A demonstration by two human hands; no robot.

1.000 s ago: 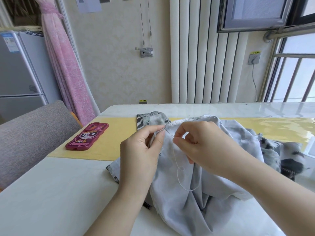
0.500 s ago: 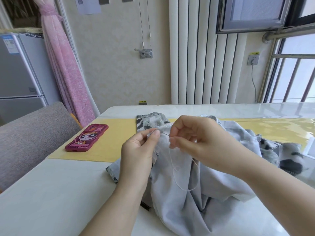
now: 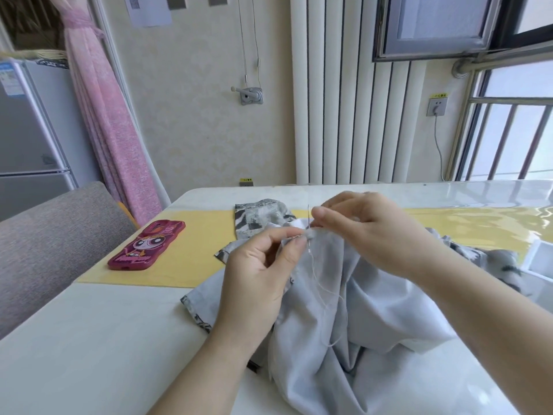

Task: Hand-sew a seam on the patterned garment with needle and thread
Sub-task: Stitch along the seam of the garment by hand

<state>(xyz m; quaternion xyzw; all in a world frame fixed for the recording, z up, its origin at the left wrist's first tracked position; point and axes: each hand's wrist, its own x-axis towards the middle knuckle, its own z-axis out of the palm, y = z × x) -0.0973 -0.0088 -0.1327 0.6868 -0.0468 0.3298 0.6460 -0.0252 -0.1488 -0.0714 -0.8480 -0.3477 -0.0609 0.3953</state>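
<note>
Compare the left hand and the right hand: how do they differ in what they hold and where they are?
The left hand pinches the edge of the garment between thumb and forefinger, while the right hand pinches the needle, which points up. The left hand sits lower in the picture; the right hand is higher, beyond it. Both work at the same spot on the seam, fingertips close together.

The garment [image 3: 389,313], pale grey with its dark-patterned face seen only at the edges, is heaped across the near edge of the yellow mat [image 3: 191,259], with one fold raised. The needle [image 3: 308,215] is held upright at that fold, above the mat. The white thread [image 3: 324,295] is hung in a loose loop down the cloth.
</note>
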